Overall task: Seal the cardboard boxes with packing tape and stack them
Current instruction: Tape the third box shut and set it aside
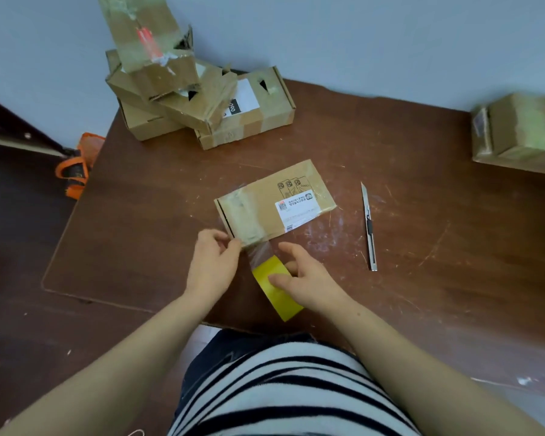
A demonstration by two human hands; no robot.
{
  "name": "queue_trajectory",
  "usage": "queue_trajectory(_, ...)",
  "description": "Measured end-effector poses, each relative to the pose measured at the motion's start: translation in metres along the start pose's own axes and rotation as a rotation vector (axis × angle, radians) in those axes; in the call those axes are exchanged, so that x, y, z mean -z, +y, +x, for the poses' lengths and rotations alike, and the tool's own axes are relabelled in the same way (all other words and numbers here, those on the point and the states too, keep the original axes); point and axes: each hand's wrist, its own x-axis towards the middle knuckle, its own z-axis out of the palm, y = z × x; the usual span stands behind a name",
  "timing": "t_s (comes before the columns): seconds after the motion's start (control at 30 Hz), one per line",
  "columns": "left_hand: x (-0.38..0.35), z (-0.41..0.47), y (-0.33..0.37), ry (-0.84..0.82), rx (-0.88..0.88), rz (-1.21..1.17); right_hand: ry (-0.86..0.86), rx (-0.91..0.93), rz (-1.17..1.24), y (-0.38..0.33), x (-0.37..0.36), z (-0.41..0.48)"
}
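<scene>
- Right, my left hand (213,259) pinches the strip of tape (258,251) at the near corner of the box (274,202), thumb and fingertips closed on it.
- My right hand (302,278) is wrapped around the yellow tape roll (285,305), thumb on top, just this side of the box.
- The clear strip runs taut from the box edge to the roll, short and a little skewed to the box's side.
- I judge the step to be laying this strip over the near edge. I should pull the roll straight back in line with the band already on the lid, so it lies without creases.
- My left thumb ought to press the strip down onto the cardboard before I cut, or it may lift off.
- The box lies flat in the middle of the table (422,247), label upward, and it is light enough to slide if I tug hard.
- The knife (368,228) lies to the right, near enough for my right hand to reach.
- A pile of boxes (202,102) sits at the far left corner. Another box (519,133) sits at the far right.
</scene>
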Motion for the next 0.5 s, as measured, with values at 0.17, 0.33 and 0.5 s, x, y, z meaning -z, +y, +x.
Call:
queue_trajectory(0.17, -0.028, -0.015, -0.001, -0.366, 0.572, -0.62, -0.054, 0.082, -0.063, -0.002, 0.003, -0.002)
queue_trajectory(0.33, -0.048, -0.001, 0.007, -0.277, 0.691, -0.796, 0.321, 0.159, 0.014, 0.025, 0.041, 0.014)
queue_trajectory(0.5, -0.047, -0.009, 0.017, -0.297, 0.706, -0.748, 0.656, -0.148, -0.365, 0.069, 0.103, 0.033)
